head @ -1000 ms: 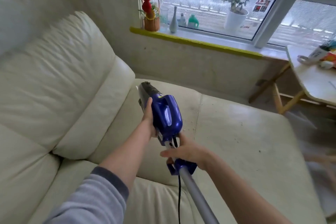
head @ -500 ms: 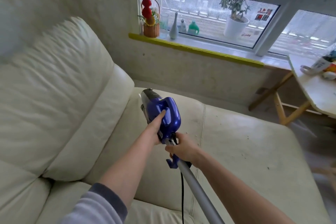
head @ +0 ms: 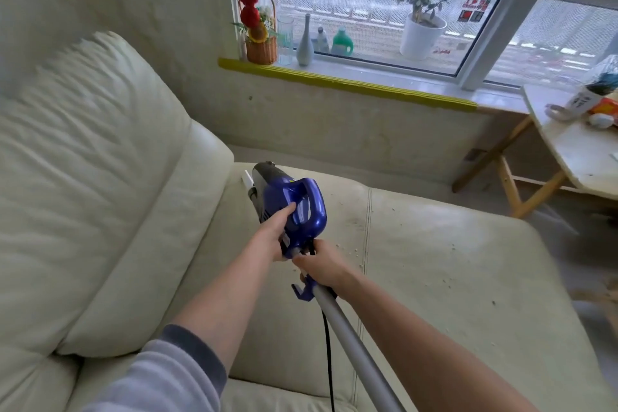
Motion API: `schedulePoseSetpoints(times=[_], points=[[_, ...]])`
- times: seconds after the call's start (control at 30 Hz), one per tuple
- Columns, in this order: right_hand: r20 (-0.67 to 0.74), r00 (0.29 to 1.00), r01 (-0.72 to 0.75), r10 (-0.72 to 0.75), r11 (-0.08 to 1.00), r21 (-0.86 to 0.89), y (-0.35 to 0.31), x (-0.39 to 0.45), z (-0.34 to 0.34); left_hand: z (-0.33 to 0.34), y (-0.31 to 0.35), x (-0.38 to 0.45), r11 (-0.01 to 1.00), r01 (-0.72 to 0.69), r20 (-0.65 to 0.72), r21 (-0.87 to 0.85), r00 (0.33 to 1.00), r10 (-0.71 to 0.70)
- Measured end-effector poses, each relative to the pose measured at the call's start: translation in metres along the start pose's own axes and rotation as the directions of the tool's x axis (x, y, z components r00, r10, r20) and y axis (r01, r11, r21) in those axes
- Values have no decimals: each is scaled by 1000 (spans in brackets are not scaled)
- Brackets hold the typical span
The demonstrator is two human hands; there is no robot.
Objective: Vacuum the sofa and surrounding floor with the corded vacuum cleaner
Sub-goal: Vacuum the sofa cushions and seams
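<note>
A blue vacuum cleaner (head: 287, 201) with a grey tube (head: 351, 341) hangs over the cream sofa seat (head: 434, 261), its nose near the crease at the back cushion (head: 83, 177). My left hand (head: 272, 236) holds the left side of the blue body, one finger stretched into the handle loop. My right hand (head: 322, 266) grips the top of the grey tube where it joins the body. A black cord (head: 329, 361) drops from below the hands. Small crumbs (head: 356, 252) lie scattered on the seat to the right of the vacuum.
A windowsill (head: 351, 84) behind the sofa carries a flower basket (head: 261, 47), a glass, a vase (head: 305, 43) and bottles. A wooden folding table (head: 568, 150) with a cup and other items stands at the right, with floor (head: 588, 234) beyond the sofa edge.
The vacuum has moved forward along the seat toward the back corner. My left hand's finger has slid from the body's side up into the handle loop. My right hand kept its hold.
</note>
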State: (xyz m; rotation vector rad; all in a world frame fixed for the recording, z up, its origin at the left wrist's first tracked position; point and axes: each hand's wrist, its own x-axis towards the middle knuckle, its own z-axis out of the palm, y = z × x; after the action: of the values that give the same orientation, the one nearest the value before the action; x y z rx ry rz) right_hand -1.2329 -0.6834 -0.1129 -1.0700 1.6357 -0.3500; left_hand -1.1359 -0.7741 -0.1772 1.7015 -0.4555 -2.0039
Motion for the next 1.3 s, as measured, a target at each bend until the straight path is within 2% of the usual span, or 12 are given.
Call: schedulePoseSetpoints(times=[0.4, 0.7, 1.3], points=[[-81, 996, -35, 39, 998, 54, 34, -8, -24, 52, -9, -24, 976, 7, 19, 216, 1000, -12], [-176, 983, -50, 49, 999, -6, 76, -41, -51, 100, -45, -49, 979, 4, 39, 204, 999, -12], [-269, 956, -92, 116, 991, 100, 147, -99, -102, 187, -103, -79, 957, 26, 139, 288, 988, -69]])
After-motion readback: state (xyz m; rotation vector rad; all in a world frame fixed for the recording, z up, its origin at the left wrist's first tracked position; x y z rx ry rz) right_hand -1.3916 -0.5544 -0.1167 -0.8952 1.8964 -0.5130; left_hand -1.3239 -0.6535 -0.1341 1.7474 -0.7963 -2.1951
